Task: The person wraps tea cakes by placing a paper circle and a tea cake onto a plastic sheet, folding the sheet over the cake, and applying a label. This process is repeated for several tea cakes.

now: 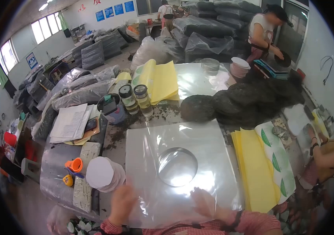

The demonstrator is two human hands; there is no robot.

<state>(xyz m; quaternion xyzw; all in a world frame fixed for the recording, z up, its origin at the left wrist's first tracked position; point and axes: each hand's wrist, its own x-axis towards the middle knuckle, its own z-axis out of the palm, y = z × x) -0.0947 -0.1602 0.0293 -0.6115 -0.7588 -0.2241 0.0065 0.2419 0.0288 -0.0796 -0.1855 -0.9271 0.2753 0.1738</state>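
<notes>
A stack of clear plastic sheets [143, 156] lies in front of me, glossy with reflections. On it rests a clear round ring [178, 184]. My right hand [204, 201] lies with its fingers stretched over the sheets, just below the ring, and holds nothing. Close to the left edge of the sheets, my left hand [124, 201] is smeared by motion, so its fingers cannot be made out. It is nearest to a pile of round white paper discs [103, 173]. Beyond the sheets sit dark, flat, round pieces heaped in stacks [233, 102].
Yellow sheets [251, 168] lie at right, more yellow paper [164, 82] behind. Two dark-lidded jars [143, 102] stand at back left. An orange tape dispenser [74, 165] and papers [70, 121] lie left. Co-workers [267, 35] stand at far right and right.
</notes>
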